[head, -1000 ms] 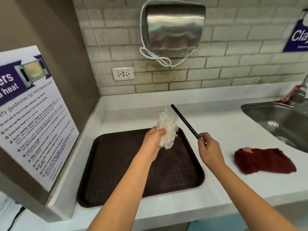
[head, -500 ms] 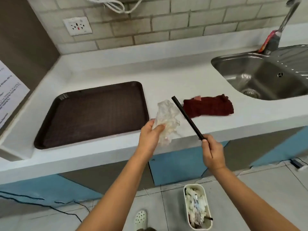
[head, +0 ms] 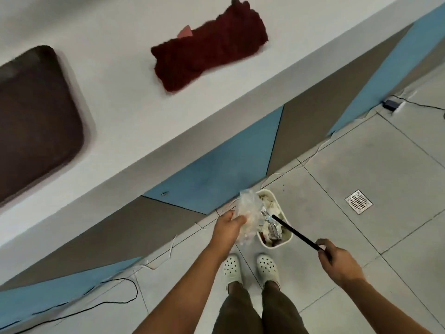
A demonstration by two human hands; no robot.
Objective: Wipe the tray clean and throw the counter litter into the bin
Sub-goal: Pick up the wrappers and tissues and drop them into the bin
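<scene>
I look down past the counter edge at the floor. My left hand (head: pixel 228 222) grips a crumpled clear plastic wrapper (head: pixel 248 213) just over the left rim of a small white bin (head: pixel 287 239) that stands on the tiles, full of rubbish. My right hand (head: pixel 334 259) holds one end of a black straw (head: pixel 296 231), and its other end points over the bin's opening. The brown tray (head: pixel 36 116) lies on the white counter (head: pixel 125 112) at the left. A dark red cloth (head: pixel 209 47) lies on the counter to the tray's right.
My two feet in pale clogs (head: pixel 249 267) stand right behind the bin. Black and white cables (head: pixel 115 292) trail over the floor along the blue and grey cabinet front (head: pixel 216 179). A metal floor drain (head: pixel 358 201) sits to the right of the bin.
My view has tilted down from the counter to the floor. Both hands have dropped from counter height to just above the bin, still holding the wrapper and the straw.
</scene>
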